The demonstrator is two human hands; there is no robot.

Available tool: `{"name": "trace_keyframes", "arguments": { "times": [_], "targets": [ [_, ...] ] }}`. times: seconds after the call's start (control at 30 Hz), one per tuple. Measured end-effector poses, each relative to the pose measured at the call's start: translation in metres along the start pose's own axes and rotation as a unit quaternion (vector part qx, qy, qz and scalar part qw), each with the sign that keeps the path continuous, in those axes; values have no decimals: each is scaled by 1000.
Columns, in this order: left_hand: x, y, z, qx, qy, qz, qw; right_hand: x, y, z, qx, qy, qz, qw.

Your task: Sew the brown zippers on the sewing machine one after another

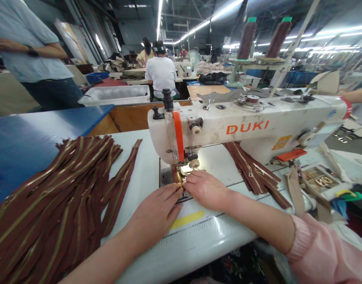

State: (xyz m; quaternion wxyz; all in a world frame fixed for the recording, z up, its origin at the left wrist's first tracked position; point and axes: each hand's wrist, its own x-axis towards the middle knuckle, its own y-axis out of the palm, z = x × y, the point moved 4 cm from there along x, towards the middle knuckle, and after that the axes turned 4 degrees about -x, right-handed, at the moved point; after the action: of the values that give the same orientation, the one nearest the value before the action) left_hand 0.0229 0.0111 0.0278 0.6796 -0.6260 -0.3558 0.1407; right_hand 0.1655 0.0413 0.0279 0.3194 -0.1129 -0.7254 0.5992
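Note:
A white sewing machine (216, 122) with an orange needle-bar guard stands on a pale table (210, 244). Under its needle lies a small brown zipper piece (177, 175). My left hand (157, 205) rests at the front of the needle plate, fingers close together and pressing the piece's near end. My right hand (206, 189) is just right of it, fingers bent, fingertips on the same piece. A large heap of brown zippers (53, 201) with gold teeth covers the table's left side. More brown zippers (254, 173) lie beneath the machine arm.
At right is a tray (319, 177) of metal parts, with fabric strips (296, 189) beside it. A blue table (51, 122) adjoins at left. Thread cones (247, 39) stand behind the machine. A person in light blue (33, 47) stands at left; another in white (161, 73) sits ahead.

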Motion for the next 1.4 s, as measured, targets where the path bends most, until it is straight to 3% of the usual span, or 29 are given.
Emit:
{"name": "trace_keyframes", "arguments": {
  "times": [0.63,1.4],
  "targets": [
    [17,4,27,-43,-48,-26,998,11,6,-9,-11,42,-8,999],
    [20,5,31,-59,-49,-56,995,3,1,-8,-10,74,-38,996]
  ]
}}
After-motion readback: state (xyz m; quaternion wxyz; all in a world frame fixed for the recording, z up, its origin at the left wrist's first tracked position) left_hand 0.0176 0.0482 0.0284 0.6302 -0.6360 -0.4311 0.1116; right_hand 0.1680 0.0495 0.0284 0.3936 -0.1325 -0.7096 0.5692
